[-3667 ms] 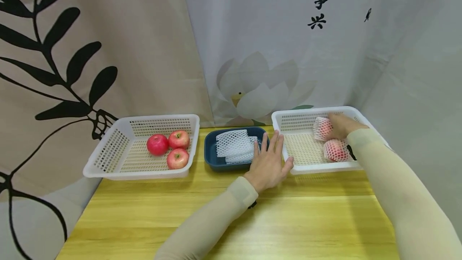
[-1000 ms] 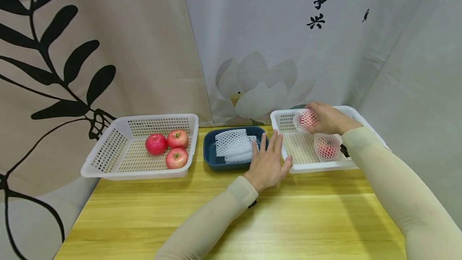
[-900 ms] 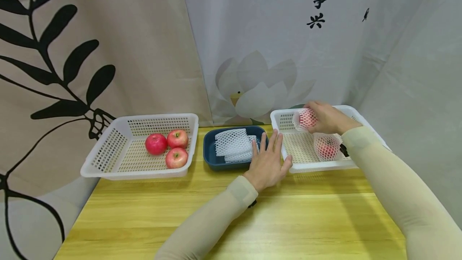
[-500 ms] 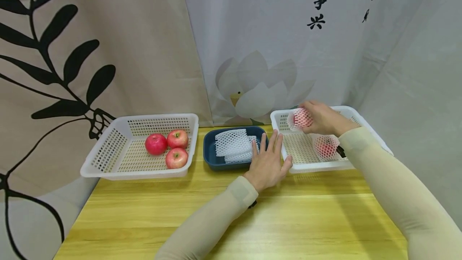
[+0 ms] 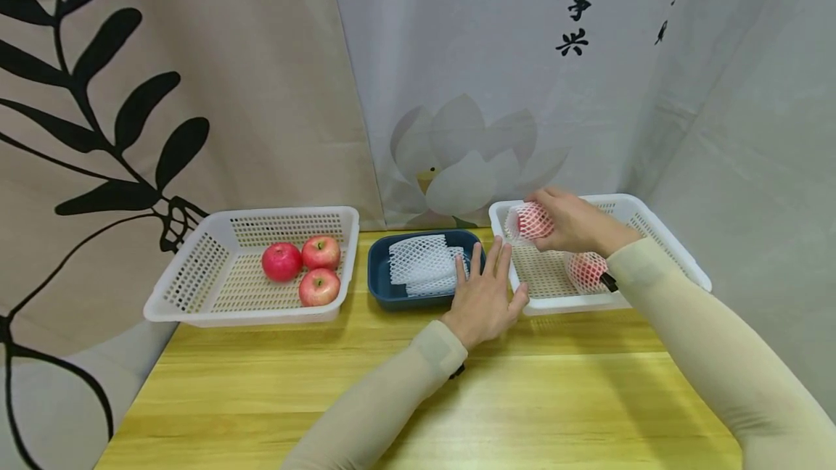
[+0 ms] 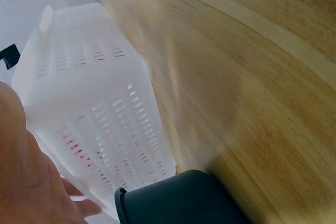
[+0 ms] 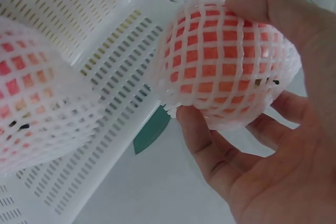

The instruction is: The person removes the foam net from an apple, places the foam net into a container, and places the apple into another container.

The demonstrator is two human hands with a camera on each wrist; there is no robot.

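Head view: my R hand (image 5: 575, 223) grasps a netted apple (image 5: 533, 221) at rear L of the R white basket (image 5: 575, 303); L hand (image 5: 485, 304) has fingers spread, holding nothing. Apple prob. firm, mod. wt., bruises easily; net (image 7: 210, 56) soft, may slip. Best hold: round middle. R wrist cam shows stem (image 7: 275, 82), unseen from head.

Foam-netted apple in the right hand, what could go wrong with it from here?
The right hand grips the foam-netted apple through its mesh, so the fruit might slide inside. If dropped, it could bump the other netted apple or knock against the rim of the white basket holding that one.
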